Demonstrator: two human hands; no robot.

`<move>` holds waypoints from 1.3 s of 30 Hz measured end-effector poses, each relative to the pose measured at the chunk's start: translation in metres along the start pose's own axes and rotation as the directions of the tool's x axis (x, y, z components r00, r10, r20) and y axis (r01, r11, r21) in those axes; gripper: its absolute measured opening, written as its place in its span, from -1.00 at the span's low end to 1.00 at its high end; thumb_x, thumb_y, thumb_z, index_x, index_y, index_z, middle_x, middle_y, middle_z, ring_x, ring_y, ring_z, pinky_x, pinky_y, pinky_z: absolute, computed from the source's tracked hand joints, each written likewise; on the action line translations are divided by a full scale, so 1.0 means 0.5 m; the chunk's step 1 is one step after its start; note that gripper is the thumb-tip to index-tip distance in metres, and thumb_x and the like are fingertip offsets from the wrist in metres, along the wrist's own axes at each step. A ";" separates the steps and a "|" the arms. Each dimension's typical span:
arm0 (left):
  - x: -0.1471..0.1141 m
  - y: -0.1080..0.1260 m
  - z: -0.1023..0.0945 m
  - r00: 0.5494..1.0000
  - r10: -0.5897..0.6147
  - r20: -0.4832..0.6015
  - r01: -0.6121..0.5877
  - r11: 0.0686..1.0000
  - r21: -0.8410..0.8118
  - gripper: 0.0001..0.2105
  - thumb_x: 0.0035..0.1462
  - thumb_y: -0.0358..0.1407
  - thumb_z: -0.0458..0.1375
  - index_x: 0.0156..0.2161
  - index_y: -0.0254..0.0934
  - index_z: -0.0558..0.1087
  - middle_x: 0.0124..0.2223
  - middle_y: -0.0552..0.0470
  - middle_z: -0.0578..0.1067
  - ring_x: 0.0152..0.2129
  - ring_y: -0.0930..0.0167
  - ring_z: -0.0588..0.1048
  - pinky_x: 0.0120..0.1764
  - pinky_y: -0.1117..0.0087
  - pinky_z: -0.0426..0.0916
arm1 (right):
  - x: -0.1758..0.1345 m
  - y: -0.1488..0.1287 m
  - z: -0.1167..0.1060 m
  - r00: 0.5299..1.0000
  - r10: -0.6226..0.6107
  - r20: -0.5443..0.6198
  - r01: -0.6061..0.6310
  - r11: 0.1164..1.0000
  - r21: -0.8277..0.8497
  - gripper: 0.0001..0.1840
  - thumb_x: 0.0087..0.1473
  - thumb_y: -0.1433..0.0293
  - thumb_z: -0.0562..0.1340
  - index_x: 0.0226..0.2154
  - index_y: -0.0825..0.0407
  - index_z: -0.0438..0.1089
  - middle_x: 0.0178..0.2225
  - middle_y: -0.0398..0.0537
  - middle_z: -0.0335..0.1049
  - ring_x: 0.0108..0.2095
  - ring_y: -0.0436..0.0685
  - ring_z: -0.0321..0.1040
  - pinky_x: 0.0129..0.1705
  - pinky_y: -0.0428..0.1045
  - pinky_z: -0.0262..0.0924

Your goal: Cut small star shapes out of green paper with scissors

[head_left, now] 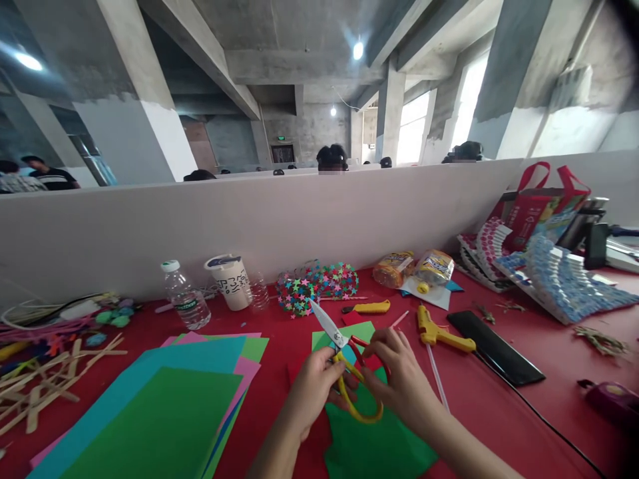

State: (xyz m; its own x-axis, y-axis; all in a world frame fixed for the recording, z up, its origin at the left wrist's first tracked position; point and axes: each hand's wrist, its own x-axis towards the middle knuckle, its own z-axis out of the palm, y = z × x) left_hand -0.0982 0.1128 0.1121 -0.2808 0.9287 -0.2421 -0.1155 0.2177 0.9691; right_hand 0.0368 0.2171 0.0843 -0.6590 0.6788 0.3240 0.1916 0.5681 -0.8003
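Note:
A pair of scissors with one yellow and one red handle is held up over the table, its blades together and pointing up and to the left. My left hand is closed round the scissors just below the pivot. At the red handle, the fingers of my right hand are bent and pinch the loop. Beneath both hands lies cut green paper, with lighter green, blue and red pieces partly hidden behind them.
Left of my hands is a stack of coloured paper. A yellow glue gun and a black tray lie to the right. Behind stand a water bottle, a cup, star-filled containers and a yellow cutter. A white partition borders the table.

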 end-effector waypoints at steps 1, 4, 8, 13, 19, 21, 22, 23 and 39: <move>-0.002 0.001 0.016 1.000 0.005 -0.024 -0.006 1.000 -0.008 -0.67 0.11 -0.15 0.06 -0.10 -0.36 0.35 -0.42 0.01 0.49 -0.51 0.37 0.50 -0.51 0.42 0.36 | -0.011 0.001 -0.004 1.000 -0.022 0.021 0.024 0.994 -0.106 -0.82 -0.06 0.43 0.18 -0.30 -0.03 0.33 -0.18 0.05 0.33 -0.09 0.31 0.24 -0.04 0.17 0.13; -0.013 0.010 0.055 0.998 0.040 -0.040 -0.039 0.999 0.024 -0.66 0.12 -0.13 0.04 -0.10 -0.35 0.34 -0.40 0.00 0.48 -0.47 0.33 0.50 -0.51 0.39 0.38 | -0.032 0.009 -0.006 0.997 0.004 0.082 0.009 0.988 -0.156 -0.64 -0.07 0.41 0.21 -0.13 -0.01 0.30 -0.21 0.06 0.40 -0.19 0.28 0.30 -0.15 0.09 0.18; -0.039 0.008 0.056 0.990 0.136 -0.023 -0.121 0.941 0.316 -0.63 0.16 -0.07 -0.03 -0.10 -0.28 0.40 -0.26 -0.06 0.49 -0.27 0.27 0.49 -0.35 0.33 0.44 | -0.035 0.028 -0.022 0.987 0.116 0.114 -0.096 0.981 -0.166 -0.74 -0.13 0.51 0.13 -0.28 0.01 0.27 -0.42 -0.11 0.39 -0.45 0.09 0.30 -0.45 -0.10 0.15; -0.066 -0.063 -0.013 0.946 0.311 -0.095 -0.083 0.512 0.855 -0.68 0.17 -0.10 -0.02 -0.05 -0.07 0.47 0.24 0.00 0.17 0.20 0.15 0.08 0.17 0.10 0.06 | -0.028 0.070 -0.072 0.973 0.209 0.103 -0.172 0.943 -0.287 -0.84 -0.11 0.46 0.11 -0.36 0.00 0.21 -0.44 -0.09 0.38 -0.47 0.11 0.29 -0.52 -0.10 0.03; -0.065 -0.156 -0.055 0.945 0.305 -0.121 0.031 0.283 0.959 -0.62 0.21 -0.15 -0.07 0.12 0.02 0.31 0.33 0.07 -0.03 0.26 0.11 -0.13 0.20 -0.03 -0.09 | -0.048 0.119 -0.071 0.979 0.177 0.104 -0.110 0.879 -0.464 -0.73 -0.18 0.57 0.12 -0.33 0.03 0.22 -0.30 0.10 0.41 -0.26 0.30 0.32 -0.35 0.01 0.08; -0.068 -0.166 -0.053 0.951 0.281 -0.130 0.046 0.288 0.957 -0.54 0.19 -0.11 -0.05 0.21 -0.01 0.17 0.36 0.04 -0.13 0.27 0.10 -0.17 0.19 -0.02 -0.05 | -0.054 0.120 -0.065 0.981 0.144 0.130 -0.061 0.865 -0.498 -0.69 -0.25 0.60 0.13 -0.34 0.04 0.24 -0.25 0.14 0.40 -0.17 0.35 0.28 -0.20 0.07 0.08; -0.071 -0.168 -0.051 0.956 0.263 -0.129 0.047 0.295 0.954 -0.49 0.18 -0.08 -0.04 0.23 -0.03 0.12 0.36 0.02 -0.18 0.27 0.09 -0.20 0.18 -0.01 -0.03 | -0.056 0.117 -0.063 0.979 0.143 0.142 -0.051 0.859 -0.510 -0.68 -0.27 0.60 0.14 -0.34 0.05 0.25 -0.25 0.16 0.40 -0.15 0.37 0.27 -0.16 0.09 0.07; -0.075 -0.170 -0.049 0.963 0.240 -0.125 0.049 0.300 0.953 -0.45 0.15 -0.04 -0.01 0.25 -0.03 0.09 0.37 0.02 -0.20 0.27 0.08 -0.21 0.18 -0.01 -0.02 | -0.059 0.114 -0.061 0.977 0.148 0.151 -0.049 0.854 -0.518 -0.67 -0.28 0.60 0.14 -0.34 0.05 0.25 -0.25 0.17 0.40 -0.14 0.38 0.27 -0.14 0.10 0.07; -0.100 -0.147 -0.009 0.962 0.240 -0.128 -0.022 0.539 0.842 -0.47 -0.09 -0.37 0.18 0.05 -0.10 0.26 0.32 -0.05 -0.04 0.25 0.03 -0.15 0.12 -0.06 0.06 | -0.060 0.144 -0.069 0.964 0.241 0.112 -0.193 0.925 -0.326 -0.80 -0.15 0.54 0.13 -0.39 0.00 0.16 -0.33 0.02 0.38 -0.27 0.26 0.31 -0.32 0.01 0.10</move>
State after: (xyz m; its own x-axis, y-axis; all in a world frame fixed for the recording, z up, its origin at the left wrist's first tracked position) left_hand -0.0801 0.0491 0.0526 -0.4201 0.9075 -0.0066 0.7463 0.3496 0.5664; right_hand 0.0955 0.2539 0.0343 -0.6708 0.7389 0.0628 0.5417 0.5461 -0.6390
